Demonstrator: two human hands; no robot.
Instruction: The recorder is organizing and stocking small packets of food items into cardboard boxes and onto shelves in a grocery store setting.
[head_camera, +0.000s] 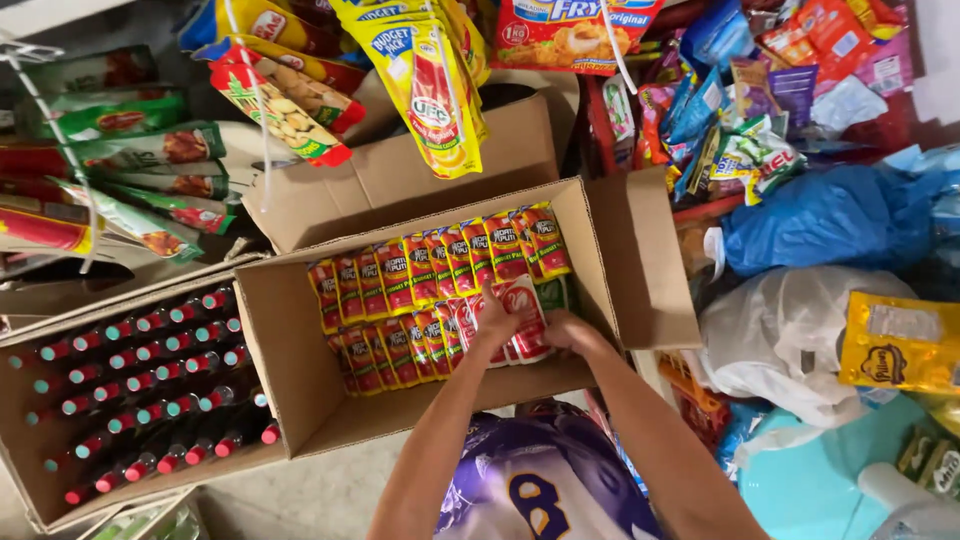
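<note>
Red-and-yellow sachets (430, 265) fill the brown cardboard box (290, 370); bottles (150, 390) wear red caps; shirt (540, 480) purple-and-white.

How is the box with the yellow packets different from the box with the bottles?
The packet box holds flat yellow-and-red sachets in two rows; the bottle box holds dark bottles with red caps. Both hands, left hand and right hand, reach into the packet box; nobody touches the bottle box. Both are open brown cardboard.

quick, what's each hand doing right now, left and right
Left hand: closed on a red and white sachet pack in the cardboard box.
Right hand: on the same pack's right side; grip cannot be told.
</note>
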